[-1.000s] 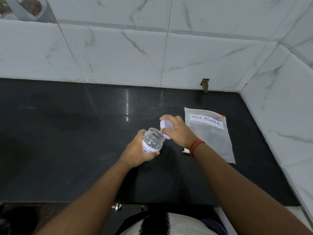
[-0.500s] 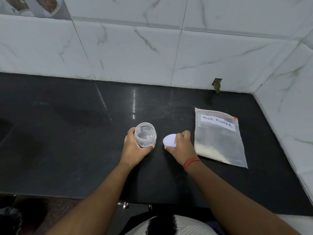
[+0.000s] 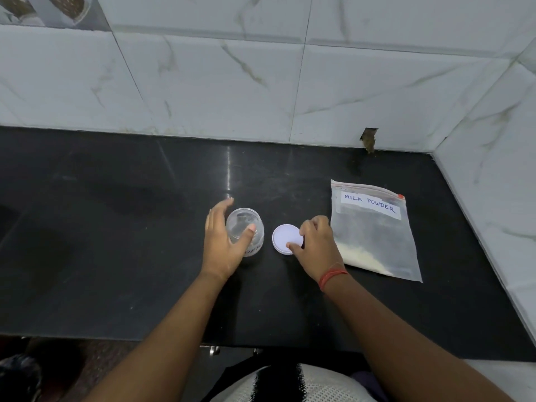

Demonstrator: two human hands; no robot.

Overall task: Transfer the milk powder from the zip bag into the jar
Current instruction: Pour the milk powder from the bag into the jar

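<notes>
A small clear jar stands upright and uncapped on the black counter, with a partly hidden label on its side. My left hand is beside it with fingers spread and straight; only the thumb touches the jar's front. The white lid lies flat on the counter just right of the jar. My right hand pinches the lid's right edge between curled fingers and thumb. A zip bag labelled MILK POWDER lies flat to the right, zip closed, with pale powder gathered at its near end.
White marble-look tiled walls close off the back and right side of the counter, meeting in a corner behind the bag. The counter's front edge runs just ahead of my body. A chipped hole sits low in the back wall.
The jar was set down upright and my left hand's fingers opened off it. My right hand brought the lid down flat onto the counter beside the jar.
</notes>
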